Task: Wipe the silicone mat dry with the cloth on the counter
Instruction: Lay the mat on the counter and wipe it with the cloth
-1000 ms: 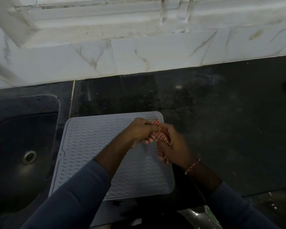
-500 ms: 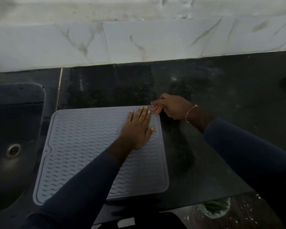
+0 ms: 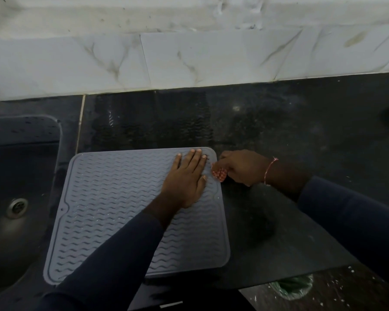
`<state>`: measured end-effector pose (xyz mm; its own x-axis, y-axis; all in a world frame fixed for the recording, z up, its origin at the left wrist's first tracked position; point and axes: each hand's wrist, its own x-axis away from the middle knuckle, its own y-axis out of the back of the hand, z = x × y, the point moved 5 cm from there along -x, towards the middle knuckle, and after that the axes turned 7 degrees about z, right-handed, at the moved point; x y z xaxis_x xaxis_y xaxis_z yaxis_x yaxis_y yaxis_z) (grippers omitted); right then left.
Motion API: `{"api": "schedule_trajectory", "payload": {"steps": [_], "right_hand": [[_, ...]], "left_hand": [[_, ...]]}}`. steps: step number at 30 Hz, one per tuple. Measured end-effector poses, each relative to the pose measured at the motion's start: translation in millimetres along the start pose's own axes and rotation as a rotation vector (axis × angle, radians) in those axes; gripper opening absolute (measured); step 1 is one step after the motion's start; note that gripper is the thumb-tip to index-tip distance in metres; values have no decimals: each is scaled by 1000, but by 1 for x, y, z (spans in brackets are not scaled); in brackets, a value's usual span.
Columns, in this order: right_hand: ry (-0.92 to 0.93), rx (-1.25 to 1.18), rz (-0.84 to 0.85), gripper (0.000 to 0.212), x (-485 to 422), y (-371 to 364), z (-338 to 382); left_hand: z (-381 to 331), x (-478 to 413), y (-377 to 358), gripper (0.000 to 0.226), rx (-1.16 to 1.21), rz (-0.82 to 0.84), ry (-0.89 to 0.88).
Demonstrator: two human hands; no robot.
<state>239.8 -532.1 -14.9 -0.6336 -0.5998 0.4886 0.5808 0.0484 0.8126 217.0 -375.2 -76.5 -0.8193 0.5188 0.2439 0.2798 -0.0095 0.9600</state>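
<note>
Dark stone counter (image 3: pixel 301 122) under a marble-tiled wall (image 3: pixel 189 59), and we're looking straight down on it. Grey silicone mat (image 3: pixel 112 198) lies flat on the counter, wavy ridges up, just right of the sink (image 3: pixel 32 243), with its near edge close to the counter's front. Left hand (image 3: pixel 186 178) is flat on the mat's far right corner, fingers straight and close together, palm pressing down, and its dark sleeve runs across the mat. Right hand (image 3: pixel 240 167) sits just off the mat's right edge over bare counter, fingers curled round a small wad of red-and-white checked cloth (image 3: pixel 219 173). The cloth pokes out right at the mat's rim, just beside the left thumb. A red-and-white thread band (image 3: pixel 270 170) circles the right wrist. Behind the mat, a wet patch (image 3: pixel 155 117) on the counter shows the same wavy pattern. Drain (image 3: pixel 17 207) glints in the sink at far left. Lower right, below the counter edge, something green in clear plastic (image 3: pixel 292 286) lies on a speckled brown surface, too blurred to name.
</note>
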Motion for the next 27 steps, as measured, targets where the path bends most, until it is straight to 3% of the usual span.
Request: {"api": "schedule_trajectory", "payload": {"steps": [6, 18, 27], "right_hand": [[-91, -103, -115, 33, -13, 20, -2], [-172, -34, 111, 26, 23, -16, 49], [-304, -179, 58, 30, 62, -34, 76]], "left_hand": [[0, -1, 1, 63, -4, -6, -1], [-1, 2, 3, 63, -5, 29, -8], [2, 5, 6, 66, 68, 66, -54]]}}
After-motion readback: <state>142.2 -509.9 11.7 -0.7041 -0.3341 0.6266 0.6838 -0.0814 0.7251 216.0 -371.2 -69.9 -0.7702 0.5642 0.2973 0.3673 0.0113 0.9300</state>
